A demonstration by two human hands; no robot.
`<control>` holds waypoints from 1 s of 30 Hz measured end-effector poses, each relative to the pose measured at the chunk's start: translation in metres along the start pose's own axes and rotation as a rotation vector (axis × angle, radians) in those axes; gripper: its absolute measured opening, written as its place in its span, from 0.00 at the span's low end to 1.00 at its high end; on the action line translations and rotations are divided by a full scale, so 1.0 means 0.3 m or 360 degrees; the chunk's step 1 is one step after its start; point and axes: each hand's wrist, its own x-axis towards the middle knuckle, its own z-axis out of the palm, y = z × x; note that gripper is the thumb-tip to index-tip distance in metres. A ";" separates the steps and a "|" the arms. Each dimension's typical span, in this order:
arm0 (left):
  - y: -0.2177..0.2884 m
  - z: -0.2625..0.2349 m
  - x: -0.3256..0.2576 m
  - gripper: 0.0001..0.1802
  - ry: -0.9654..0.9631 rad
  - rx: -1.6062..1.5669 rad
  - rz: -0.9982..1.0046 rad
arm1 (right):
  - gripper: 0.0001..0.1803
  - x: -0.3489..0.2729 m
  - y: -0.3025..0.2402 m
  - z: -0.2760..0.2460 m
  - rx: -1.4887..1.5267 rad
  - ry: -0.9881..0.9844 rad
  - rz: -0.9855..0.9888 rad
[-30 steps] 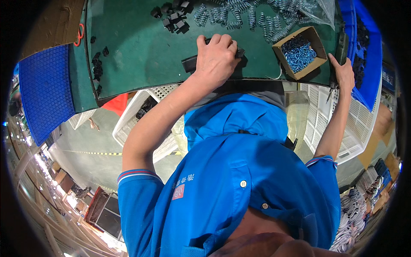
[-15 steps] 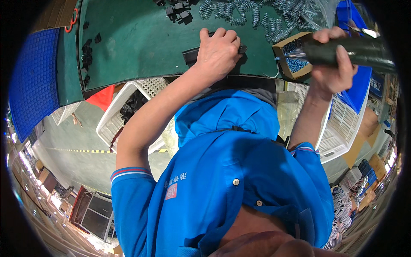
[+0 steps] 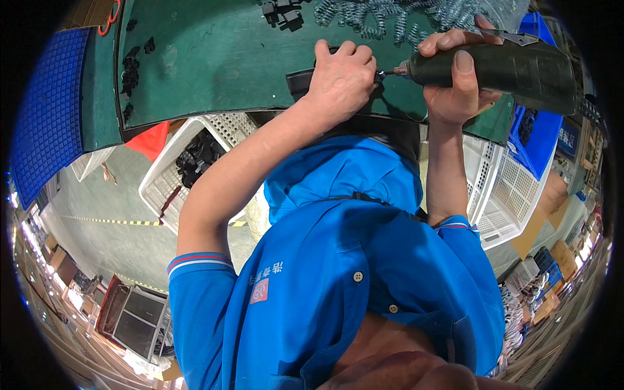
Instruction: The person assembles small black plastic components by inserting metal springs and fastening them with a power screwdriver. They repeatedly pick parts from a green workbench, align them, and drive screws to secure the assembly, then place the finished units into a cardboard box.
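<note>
My left hand [image 3: 342, 79] is closed over a black plastic part [image 3: 299, 83] near the table's front edge. The part's left end sticks out beyond my fingers; its middle is hidden beneath the hand. In my right hand [image 3: 460, 81] is a dark green electric screwdriver [image 3: 500, 73], gripped around its body and lying roughly level. Its bit points left and reaches the right end of the black part, beside my left fingers. A small bluish screw seems to sit at the bit's tip, too small to make out surely.
Coil springs [image 3: 364, 14] lie heaped at the table's [image 3: 208, 71] far side, with black plastic pieces [image 3: 283, 14] left of them. More small black bits [image 3: 130, 75] line the left edge. White crates [image 3: 170, 156] stand below the front edge; a blue bin [image 3: 538, 140] is at right.
My right hand has brought the screwdriver left, from over the screw box to the black part's right end. My left hand still holds the part, slightly farther right in view.
</note>
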 end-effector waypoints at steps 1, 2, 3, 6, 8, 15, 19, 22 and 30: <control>0.001 0.001 0.002 0.17 0.0007 -0.0006 -0.0001 | 0.30 -0.001 0.005 -0.002 0.0005 0.0001 -0.0002; 0.003 0.001 0.004 0.17 0.0014 -0.0012 -0.0003 | 0.30 0.000 0.008 -0.004 0.0011 0.0002 -0.0003; 0.003 0.002 0.004 0.17 0.0019 -0.0017 -0.0003 | 0.29 -0.001 0.010 -0.004 -0.0012 0.0001 0.0012; 0.004 0.002 0.002 0.18 0.0030 -0.0036 0.0000 | 0.29 -0.007 0.003 0.009 -0.0123 -0.0007 0.0073; 0.005 0.001 -0.002 0.17 0.0035 -0.0045 -0.0019 | 0.29 -0.023 -0.007 0.054 -0.0174 -0.0066 0.0102; -0.009 0.010 -0.007 0.12 0.0167 -0.0127 0.0020 | 0.29 -0.053 -0.001 0.067 -0.0280 -0.0523 0.0179; -0.023 0.002 -0.018 0.14 0.0271 -0.0201 0.0122 | 0.23 -0.046 0.029 0.044 -0.0536 -0.0563 0.0216; -0.094 0.089 -0.054 0.15 0.0218 -0.0362 0.0021 | 0.20 -0.008 0.040 0.061 -0.0608 -0.0505 0.0119; -0.006 -0.043 -0.006 0.23 -0.0037 -0.0081 0.0063 | 0.25 0.091 -0.479 -0.196 -0.0847 0.0782 0.0474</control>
